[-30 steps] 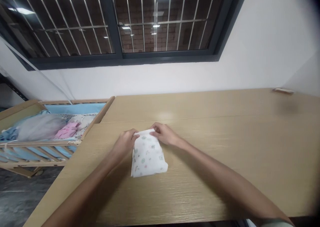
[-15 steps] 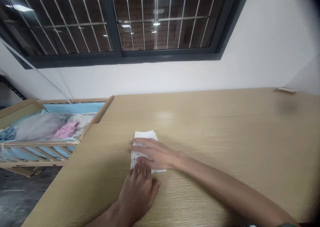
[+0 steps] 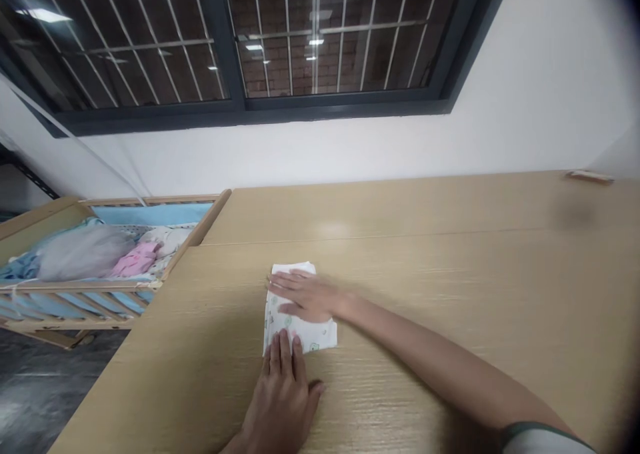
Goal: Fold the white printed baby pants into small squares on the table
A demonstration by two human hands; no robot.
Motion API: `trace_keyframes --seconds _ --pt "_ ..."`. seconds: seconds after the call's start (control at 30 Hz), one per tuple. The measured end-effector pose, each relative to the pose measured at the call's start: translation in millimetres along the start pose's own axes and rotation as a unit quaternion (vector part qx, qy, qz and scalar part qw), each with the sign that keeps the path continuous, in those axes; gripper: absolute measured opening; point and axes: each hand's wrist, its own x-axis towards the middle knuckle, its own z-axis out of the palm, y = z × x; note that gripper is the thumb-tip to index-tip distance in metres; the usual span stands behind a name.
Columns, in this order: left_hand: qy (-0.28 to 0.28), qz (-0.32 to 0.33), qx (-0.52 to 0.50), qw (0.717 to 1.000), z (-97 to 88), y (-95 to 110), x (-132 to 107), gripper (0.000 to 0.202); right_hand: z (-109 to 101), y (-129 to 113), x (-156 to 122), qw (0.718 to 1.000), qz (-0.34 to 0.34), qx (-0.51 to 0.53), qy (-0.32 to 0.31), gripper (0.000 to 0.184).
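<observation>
A small folded white cloth [image 3: 300, 331] with a green and pink print lies flat on the wooden tabletop [image 3: 425, 294]. Across its upper part rests my right hand [image 3: 307, 295], palm down with the fingers stretched out to the left. My left hand [image 3: 284, 387] reaches up from below; its fingertips lie flat on the cloth's near edge and its thumb sticks out to the right on the wood. The cloth's upper middle is hidden under the right hand.
A wooden crib [image 3: 200, 224] with light blue lining stands at the left, holding a pink cloth [image 3: 135, 259] and a pale translucent bundle [image 3: 87, 251]. A barred window [image 3: 330, 47] is set in the white wall behind. A small flat piece [image 3: 590, 177] lies at the far right corner.
My left hand has drawn back toward me and its bent fingers have straightened. The right hand has shifted slightly up, baring more of the cloth's printed lower part.
</observation>
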Motion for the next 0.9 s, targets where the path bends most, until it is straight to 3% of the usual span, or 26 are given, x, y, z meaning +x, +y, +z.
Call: trace_keyframes --seconds 0.17,0.3,0.4,0.5,0.6,0.7,0.8,0.9 --pt "-0.003 -0.011 -0.014 1.0 2.0 3.1 -2.3 0.062 -7.8 37.9 12.7 0.999 0.019 -0.021 0.036 0.057" --pt "-0.041 0.012 -0.022 0.999 -1.2 -3.3 0.8 0.054 -10.1 46.5 12.2 0.997 0.039 -0.048 0.05 0.058" --pt "-0.107 0.082 -0.066 0.989 -10.4 -26.5 10.3 0.033 -15.5 30.8 2.1 0.992 0.03 -0.088 0.088 0.058" --pt "-0.147 0.102 -0.141 0.974 -22.7 -59.5 20.6 0.033 -24.5 0.3 -18.5 0.987 0.045 -0.095 0.118 0.05" --pt "-0.137 0.081 -0.19 0.969 -29.5 -84.0 24.5 0.032 -31.2 -32.2 -46.1 0.992 0.057 -0.064 0.088 0.047" --pt "-0.14 0.085 -0.211 0.964 -30.1 -93.2 26.2 0.032 -31.1 -55.6 -72.1 0.997 0.064 -0.038 0.032 0.057" --pt "-0.167 0.039 -0.267 0.948 -34.0 -95.2 35.3 0.029 -26.3 -66.8 -88.2 0.996 0.077 -0.045 0.013 0.059" --pt "-0.213 -0.063 -0.344 0.912 -45.3 -99.7 52.1 0.031 -23.8 -68.2 -91.7 0.994 0.104 -0.025 0.037 0.034"
